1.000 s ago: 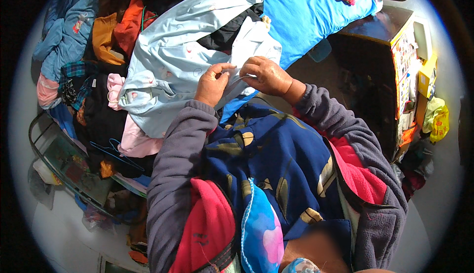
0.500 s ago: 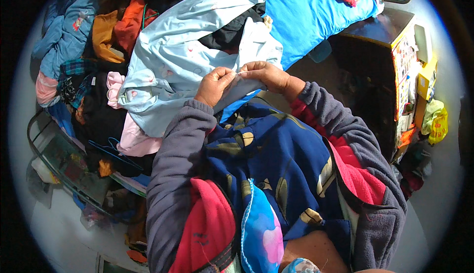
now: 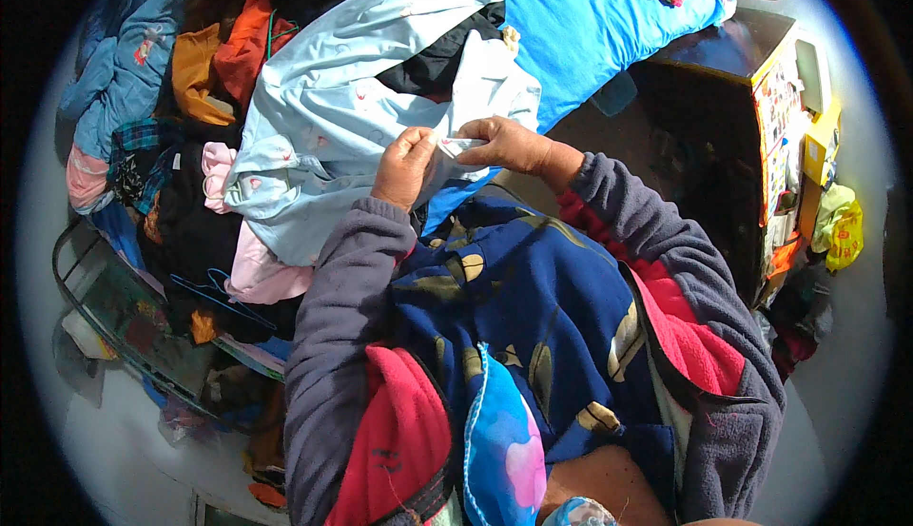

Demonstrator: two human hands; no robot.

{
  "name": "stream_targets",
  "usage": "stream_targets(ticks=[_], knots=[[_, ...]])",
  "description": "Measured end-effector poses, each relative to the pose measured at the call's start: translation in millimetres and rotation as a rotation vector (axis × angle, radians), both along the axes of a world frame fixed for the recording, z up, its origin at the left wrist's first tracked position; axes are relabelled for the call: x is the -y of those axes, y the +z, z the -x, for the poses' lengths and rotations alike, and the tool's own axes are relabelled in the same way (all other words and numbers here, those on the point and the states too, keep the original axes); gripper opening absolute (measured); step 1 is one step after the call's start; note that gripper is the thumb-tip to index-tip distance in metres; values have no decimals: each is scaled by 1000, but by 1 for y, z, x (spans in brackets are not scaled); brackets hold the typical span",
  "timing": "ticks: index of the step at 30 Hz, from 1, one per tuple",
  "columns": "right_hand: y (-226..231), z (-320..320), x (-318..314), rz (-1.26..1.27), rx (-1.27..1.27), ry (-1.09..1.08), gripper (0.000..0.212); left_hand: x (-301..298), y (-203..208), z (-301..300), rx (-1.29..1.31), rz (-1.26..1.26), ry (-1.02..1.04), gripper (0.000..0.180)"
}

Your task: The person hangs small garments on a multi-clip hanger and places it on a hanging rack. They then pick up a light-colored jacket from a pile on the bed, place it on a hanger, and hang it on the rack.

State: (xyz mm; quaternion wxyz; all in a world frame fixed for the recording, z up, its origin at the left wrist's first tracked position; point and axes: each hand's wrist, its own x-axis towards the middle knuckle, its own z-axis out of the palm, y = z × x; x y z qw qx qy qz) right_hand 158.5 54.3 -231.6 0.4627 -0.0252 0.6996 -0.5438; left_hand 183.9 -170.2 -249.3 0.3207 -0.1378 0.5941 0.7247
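A pale blue garment with small printed figures [image 3: 328, 98] lies spread over a heap of clothes, one long sleeve or leg stretching to the upper right. At its near edge my left hand [image 3: 404, 165] pinches the cloth between thumb and fingers. Just to the right, my right hand [image 3: 514, 148] grips the same edge, and a short strip of pale fabric shows stretched between the two hands. Whether a button or a seam lies under the fingertips is too small to tell. Pink cloth [image 3: 266, 264] hangs below the garment's left part.
A bright blue cushion or quilt [image 3: 580, 41] lies at the far right of the heap. Beyond it stands a dark cabinet [image 3: 704, 98] with a yellow bag [image 3: 845, 239] beside it. Orange cloth [image 3: 242, 55], dark clothes and a blue hanger [image 3: 223, 300] are at the left, above a metal-framed rack [image 3: 128, 326].
My hands have drawn slightly apart, and more of the pale cloth edge shows between them. Both still grip the garment; the view has shifted a little.
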Motion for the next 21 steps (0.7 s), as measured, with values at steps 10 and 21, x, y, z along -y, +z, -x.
stream_targets(ticks=[10, 21], knots=[[1, -6, -7, 442, 396, -388, 17, 3, 4, 7, 24, -30, 18, 17], [-5, -11, -6, 475, 536, -602, 15, 5, 7, 9, -167, 84, -107, 20]])
